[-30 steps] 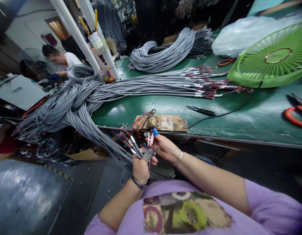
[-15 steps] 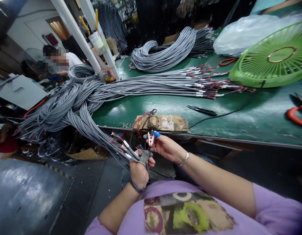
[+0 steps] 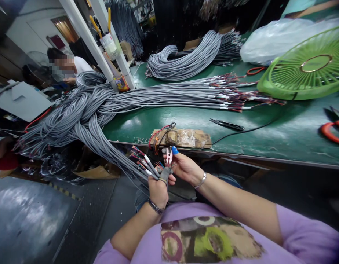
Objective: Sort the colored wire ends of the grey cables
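My left hand (image 3: 159, 190) is closed around grey cables, with a grey cover on its thumb. White-banded cable ends (image 3: 148, 161) with thin coloured wires fan out to the left of it. Short loose wires (image 3: 159, 164) stick up just above my left thumb. Between the fingers of my right hand (image 3: 187, 168) is a pink clip (image 3: 168, 157), pinched upright. The clip's lower end meets the wires at my left fingertips; whether it grips them I cannot make out. A blue finger cot (image 3: 174, 150) covers one right fingertip.
A wooden block (image 3: 195, 138) lies on the green bench (image 3: 139, 124) at its front edge. Behind it are black snips (image 3: 227, 124), long grey cables (image 3: 169, 97) and a cable coil (image 3: 191, 60). A green fan (image 3: 304, 69) and red-handled scissors (image 3: 331, 130) are right. A person (image 3: 81, 65) sits far left.
My hands have drawn closer together, the left shifting slightly right. The pink clip has come down against the wires at my left fingertips. The cable ends moved right with my left hand.
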A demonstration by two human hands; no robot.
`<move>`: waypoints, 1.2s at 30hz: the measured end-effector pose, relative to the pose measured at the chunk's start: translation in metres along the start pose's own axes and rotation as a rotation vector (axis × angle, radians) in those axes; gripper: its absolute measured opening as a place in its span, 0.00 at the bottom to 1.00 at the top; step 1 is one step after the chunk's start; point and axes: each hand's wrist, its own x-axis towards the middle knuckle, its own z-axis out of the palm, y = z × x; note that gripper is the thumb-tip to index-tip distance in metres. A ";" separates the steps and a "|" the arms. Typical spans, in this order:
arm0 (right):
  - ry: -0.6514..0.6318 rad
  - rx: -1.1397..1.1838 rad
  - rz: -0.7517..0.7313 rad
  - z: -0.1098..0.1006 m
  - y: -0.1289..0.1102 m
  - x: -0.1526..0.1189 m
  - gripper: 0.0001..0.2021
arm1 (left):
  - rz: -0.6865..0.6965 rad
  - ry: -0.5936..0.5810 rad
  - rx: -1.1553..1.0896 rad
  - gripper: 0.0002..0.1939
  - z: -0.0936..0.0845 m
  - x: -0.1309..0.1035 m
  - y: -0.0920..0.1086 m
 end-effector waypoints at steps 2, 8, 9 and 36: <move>-0.007 0.049 0.033 0.001 0.002 0.000 0.25 | 0.014 -0.012 0.015 0.17 -0.001 0.000 0.000; 0.040 0.087 0.074 -0.002 -0.004 -0.010 0.25 | 0.030 -0.024 0.012 0.15 -0.009 -0.004 -0.002; 0.030 0.053 0.111 -0.004 -0.006 -0.012 0.24 | 0.029 -0.023 0.018 0.15 -0.011 -0.005 -0.003; 0.049 -0.512 0.087 -0.006 -0.014 -0.048 0.21 | -0.082 -0.152 0.155 0.21 -0.025 -0.002 -0.009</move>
